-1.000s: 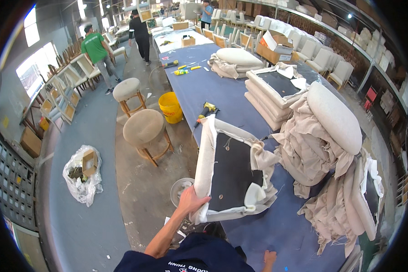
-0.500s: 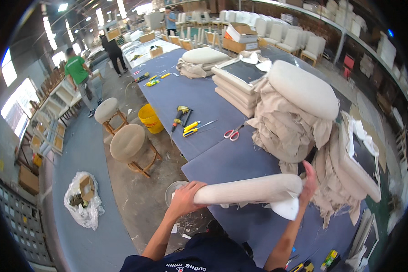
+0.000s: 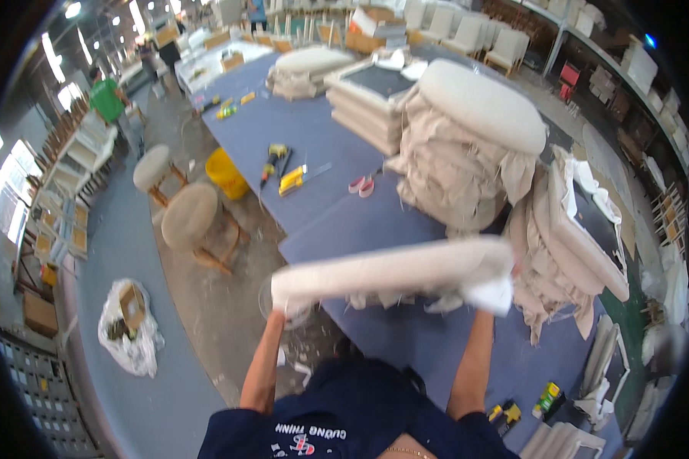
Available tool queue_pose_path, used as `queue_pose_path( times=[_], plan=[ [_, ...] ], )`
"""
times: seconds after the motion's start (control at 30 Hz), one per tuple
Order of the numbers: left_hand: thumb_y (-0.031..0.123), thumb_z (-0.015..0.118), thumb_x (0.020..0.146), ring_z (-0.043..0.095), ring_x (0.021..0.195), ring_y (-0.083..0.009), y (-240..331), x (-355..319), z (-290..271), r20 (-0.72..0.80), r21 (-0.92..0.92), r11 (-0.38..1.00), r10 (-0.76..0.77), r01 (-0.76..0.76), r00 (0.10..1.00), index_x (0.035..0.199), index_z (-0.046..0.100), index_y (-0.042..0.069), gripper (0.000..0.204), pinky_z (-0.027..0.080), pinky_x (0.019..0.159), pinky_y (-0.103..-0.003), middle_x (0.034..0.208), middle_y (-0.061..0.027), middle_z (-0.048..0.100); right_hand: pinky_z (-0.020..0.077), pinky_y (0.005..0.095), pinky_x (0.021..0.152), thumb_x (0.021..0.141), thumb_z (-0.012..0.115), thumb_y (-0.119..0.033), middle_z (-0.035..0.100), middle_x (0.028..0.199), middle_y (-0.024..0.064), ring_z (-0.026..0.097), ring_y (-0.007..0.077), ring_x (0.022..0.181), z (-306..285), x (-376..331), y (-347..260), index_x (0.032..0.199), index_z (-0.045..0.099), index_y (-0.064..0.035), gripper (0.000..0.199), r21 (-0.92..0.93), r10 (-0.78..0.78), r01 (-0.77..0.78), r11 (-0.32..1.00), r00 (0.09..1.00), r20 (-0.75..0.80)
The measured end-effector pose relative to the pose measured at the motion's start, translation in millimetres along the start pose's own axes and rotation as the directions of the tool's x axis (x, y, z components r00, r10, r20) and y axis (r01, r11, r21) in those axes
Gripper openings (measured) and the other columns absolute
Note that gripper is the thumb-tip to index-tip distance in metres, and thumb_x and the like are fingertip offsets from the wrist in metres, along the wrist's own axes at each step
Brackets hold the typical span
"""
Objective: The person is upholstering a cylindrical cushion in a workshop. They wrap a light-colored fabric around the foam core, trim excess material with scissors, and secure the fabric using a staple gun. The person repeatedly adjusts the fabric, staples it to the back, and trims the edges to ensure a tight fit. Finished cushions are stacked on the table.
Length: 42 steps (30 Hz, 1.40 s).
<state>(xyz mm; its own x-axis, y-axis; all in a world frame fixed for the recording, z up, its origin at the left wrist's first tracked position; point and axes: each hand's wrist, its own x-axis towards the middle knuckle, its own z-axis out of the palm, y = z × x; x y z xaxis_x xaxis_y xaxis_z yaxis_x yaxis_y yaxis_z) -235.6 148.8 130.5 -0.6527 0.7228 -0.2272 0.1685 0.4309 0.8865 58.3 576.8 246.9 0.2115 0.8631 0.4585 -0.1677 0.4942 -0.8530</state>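
Observation:
A cream upholstered seat cushion [image 3: 394, 269] with loose fabric hanging from its underside is held up edge-on in front of me, above the blue worktable [image 3: 337, 222]. My left hand [image 3: 283, 304] grips its left end, mostly hidden behind the padding. My right hand [image 3: 491, 298] grips its right end, among bunched white fabric. Both forearms rise from the lower edge.
Stacks of upholstered seats and draped fabric [image 3: 467, 145] fill the table's right side. Red-handled scissors [image 3: 361, 185], a yellow drill [image 3: 274, 159] and a yellow tool [image 3: 292, 180] lie on it. Two round stools [image 3: 190, 218], a yellow bucket [image 3: 226, 170] and a rubbish bag [image 3: 130, 325] stand left. People work far back.
The cushion was lying flat on the table under my left hand; both hands have since taken its ends and lifted it, turning it edge-on and raising it toward me.

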Motion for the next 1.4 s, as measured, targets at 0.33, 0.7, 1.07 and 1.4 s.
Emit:
queue_pose_path(
  times=[0.33,0.7,1.07,1.4],
  plan=[
    [0.016,0.088,0.071,0.073,0.102,-0.0287,317,-1,87,-0.066,-0.147,0.729,0.668,-0.669,0.742,0.132,0.060,-0.001,0.068,0.055,0.092,-0.037,0.112,-0.0187,0.074,0.0533,0.0341,0.076,0.101,0.057,-0.016,0.074,0.085,0.0111,0.068,0.0184,0.078,-145,29,66,0.097,0.071,0.0069,0.027,-0.569,0.364,-0.159,0.807,0.893,0.266],
    [0.009,0.079,0.077,0.066,0.118,-0.0333,398,28,156,-0.072,-0.163,0.603,0.782,-0.781,0.619,0.134,0.058,0.002,0.061,0.051,0.099,-0.040,0.129,-0.0188,0.066,0.0541,0.0297,0.073,0.102,0.058,-0.020,0.074,0.088,0.0082,0.070,0.0165,0.082,-165,-153,-45,0.102,0.071,0.0057,0.028,-0.476,0.710,-0.552,0.685,0.650,0.270],
    [-0.003,0.071,0.074,0.066,0.113,-0.0243,455,66,168,0.167,-0.347,0.401,0.916,-0.848,0.364,0.112,0.067,0.002,0.039,0.047,0.102,-0.035,0.117,-0.0125,0.071,0.0532,0.0330,0.078,0.084,0.075,-0.007,0.064,0.112,0.0093,0.066,0.0218,0.093,-15,2,-203,0.117,0.068,-0.0039,0.034,-0.325,-0.261,0.347,0.880,0.923,0.282],
    [-0.006,0.071,0.079,0.066,0.114,-0.0213,439,84,162,0.129,-0.479,0.425,0.899,-0.768,0.418,0.107,0.066,-0.001,0.028,0.047,0.103,-0.034,0.117,-0.0147,0.072,0.0533,0.0315,0.071,0.088,0.071,-0.003,0.071,0.089,0.0119,0.070,0.0267,0.078,7,48,-196,0.105,0.075,-0.0021,0.017,-0.256,-0.337,0.468,0.846,0.841,0.423]
  ],
)
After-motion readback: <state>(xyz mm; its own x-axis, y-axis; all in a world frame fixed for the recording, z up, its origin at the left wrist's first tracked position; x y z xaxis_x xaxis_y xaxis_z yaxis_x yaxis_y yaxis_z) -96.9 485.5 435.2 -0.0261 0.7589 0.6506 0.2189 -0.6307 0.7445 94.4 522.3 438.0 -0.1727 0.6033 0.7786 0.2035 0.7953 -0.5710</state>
